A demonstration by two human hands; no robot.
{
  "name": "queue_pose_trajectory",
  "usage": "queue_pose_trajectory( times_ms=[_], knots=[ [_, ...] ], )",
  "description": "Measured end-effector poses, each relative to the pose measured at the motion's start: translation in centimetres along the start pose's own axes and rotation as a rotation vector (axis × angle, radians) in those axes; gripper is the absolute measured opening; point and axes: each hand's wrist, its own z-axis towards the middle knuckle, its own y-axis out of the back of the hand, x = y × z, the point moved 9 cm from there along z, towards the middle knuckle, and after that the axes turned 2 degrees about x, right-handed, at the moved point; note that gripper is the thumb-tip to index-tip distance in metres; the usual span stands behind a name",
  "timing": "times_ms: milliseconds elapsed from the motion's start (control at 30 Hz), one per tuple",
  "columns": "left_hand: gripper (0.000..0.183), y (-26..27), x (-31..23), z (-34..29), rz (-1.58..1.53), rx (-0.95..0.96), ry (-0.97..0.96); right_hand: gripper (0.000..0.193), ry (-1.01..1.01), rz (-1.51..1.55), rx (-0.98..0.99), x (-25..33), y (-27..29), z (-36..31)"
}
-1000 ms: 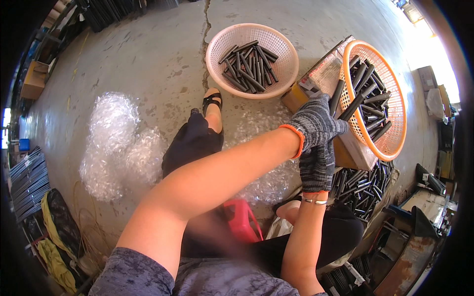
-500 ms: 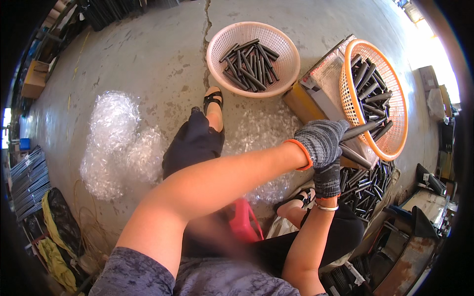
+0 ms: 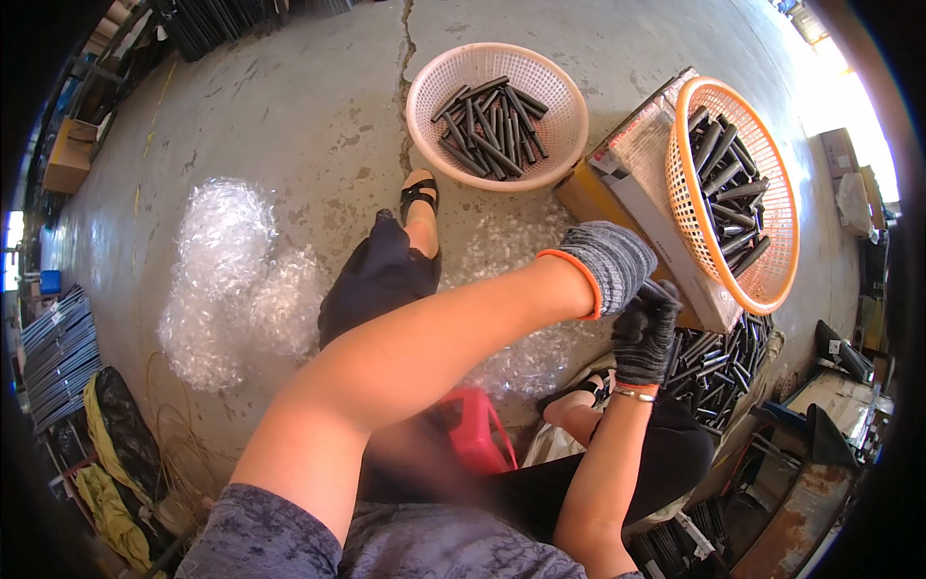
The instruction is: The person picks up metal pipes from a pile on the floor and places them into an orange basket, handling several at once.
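Note:
My left hand (image 3: 610, 262), in a grey striped knit glove with an orange cuff, is closed and reaches across in front of me. Right against it is my right hand (image 3: 644, 336), in a dark grey glove, its fingers curled. Between the two hands a short part of a black tube (image 3: 659, 289) shows, gripped by both; most of it is hidden by the gloves. Beyond them an orange-rimmed basket (image 3: 793, 207) of black tubes leans on a cardboard box (image 3: 637, 217). Below the box lies a heap of short black tubes (image 3: 719, 372).
A pale pink basket (image 3: 424, 116) with black tubes stands on the floor ahead. Piles of clear plastic pieces (image 3: 217, 289) lie at left, with more (image 3: 526, 362) between my feet. A red plastic stool (image 3: 473, 439) is under me. Metal racks and machine parts (image 3: 796, 511) stand at right.
Two black tubes stuck out to the right from my hands before; now they no longer do. My left hand has drawn back slightly left, and my right hand has turned, fingers curled.

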Motion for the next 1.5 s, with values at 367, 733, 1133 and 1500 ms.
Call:
queue_pose_trajectory(
  times_ms=[367, 733, 1133, 1500],
  knots=[
    [0.02, 0.6, -0.3, -1.4, 0.248, 0.016, 0.095, 0.03, -0.31, 0.205, -0.77, -17.7, 13.9, -3.7],
    [0.021, 3.5, 0.6, -1.6, 0.129, -0.29, 0.096, 0.029, -0.111, -0.006, -0.324, -9.9, 0.3, 8.7],
    [0.028, 3.0, 0.2, -1.1, 0.146, -0.215, 0.037, 0.024, -0.266, 0.043, -0.172, -7.2, -0.5, 5.1],
    [0.03, 2.8, 0.2, -1.0, 0.172, -0.184, 0.035, 0.015, 0.376, -0.847, -0.429, 23.5, -1.3, 7.2]
  ],
)
